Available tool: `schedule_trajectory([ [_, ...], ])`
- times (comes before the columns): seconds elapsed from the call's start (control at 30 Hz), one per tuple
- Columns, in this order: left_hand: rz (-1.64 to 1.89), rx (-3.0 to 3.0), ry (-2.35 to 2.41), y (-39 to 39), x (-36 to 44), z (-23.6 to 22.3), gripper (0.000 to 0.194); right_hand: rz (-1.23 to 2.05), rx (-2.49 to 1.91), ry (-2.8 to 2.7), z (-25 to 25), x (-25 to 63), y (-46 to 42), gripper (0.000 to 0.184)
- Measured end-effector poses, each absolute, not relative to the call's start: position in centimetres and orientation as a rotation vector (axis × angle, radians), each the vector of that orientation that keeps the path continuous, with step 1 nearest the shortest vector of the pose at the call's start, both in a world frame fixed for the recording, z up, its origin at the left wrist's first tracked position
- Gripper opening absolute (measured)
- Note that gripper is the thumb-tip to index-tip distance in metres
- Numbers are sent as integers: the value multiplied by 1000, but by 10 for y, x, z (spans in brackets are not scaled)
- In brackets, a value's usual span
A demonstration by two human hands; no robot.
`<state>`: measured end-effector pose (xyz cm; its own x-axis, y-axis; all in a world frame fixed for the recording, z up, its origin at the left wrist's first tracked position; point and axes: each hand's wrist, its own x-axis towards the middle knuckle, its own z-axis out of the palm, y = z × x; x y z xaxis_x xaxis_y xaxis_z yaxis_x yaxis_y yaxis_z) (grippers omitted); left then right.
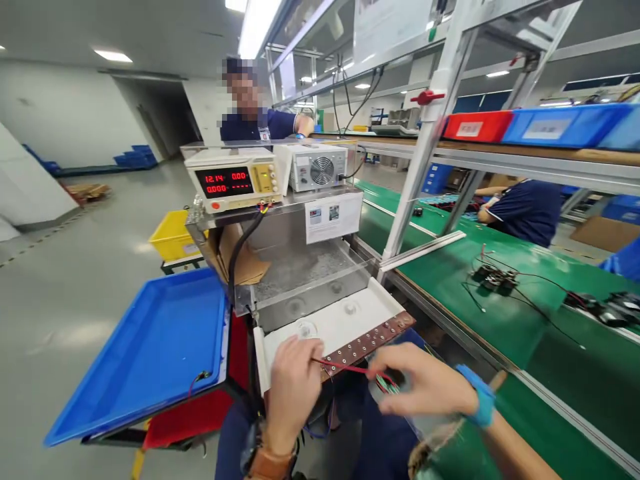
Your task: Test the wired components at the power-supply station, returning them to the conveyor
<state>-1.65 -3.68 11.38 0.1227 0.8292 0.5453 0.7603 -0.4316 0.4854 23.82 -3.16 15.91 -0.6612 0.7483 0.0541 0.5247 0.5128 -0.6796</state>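
Observation:
My left hand (295, 383), with a brown strap and a dark watch at the wrist, is closed on the end of a red wire (345, 366). The wire runs across to my right hand (425, 381), which wears a blue wristband. Thumb and fingers of that hand curl round a small green circuit board (387, 383), partly hidden and blurred. Both hands are at the front edge of a white fixture, by a brown strip (370, 343) dotted with metal contacts. Clear round discs (306, 329) lie on the white surface behind.
A power supply (235, 180) with red digits stands beyond the fixture, beside a grey fan unit (320, 168). At left is a blue tray (165, 333) holding a small wired part (201, 376). Wired black parts (495, 277) lie on the green bench (450, 260). Two co-workers are nearby.

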Motion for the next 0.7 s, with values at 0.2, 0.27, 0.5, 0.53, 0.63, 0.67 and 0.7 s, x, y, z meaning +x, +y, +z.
schedule_trajectory([
  [0.2,556,1760,2122,-53,-102,91,24,427,-1445,-2426,58,150,94,28],
  [0.27,519,1649,2084,-65,-111,75,25,408,-1474,-2467,30,119,118,31],
  [0.5,877,1024,1646,-95,-116,0,58,369,-1524,-2605,-19,67,140,43],
  [0.53,894,936,1576,-97,-113,-7,62,367,-1540,-2619,-23,66,140,44],
  [0.63,895,771,1335,-95,-95,-11,64,403,-1574,-2634,-29,67,141,48],
  [0.67,886,733,1258,-93,-87,-7,62,421,-1574,-2634,-30,68,141,49],
  [0.7,879,704,1192,-90,-80,-1,60,439,-1569,-2635,-31,69,140,49],
])
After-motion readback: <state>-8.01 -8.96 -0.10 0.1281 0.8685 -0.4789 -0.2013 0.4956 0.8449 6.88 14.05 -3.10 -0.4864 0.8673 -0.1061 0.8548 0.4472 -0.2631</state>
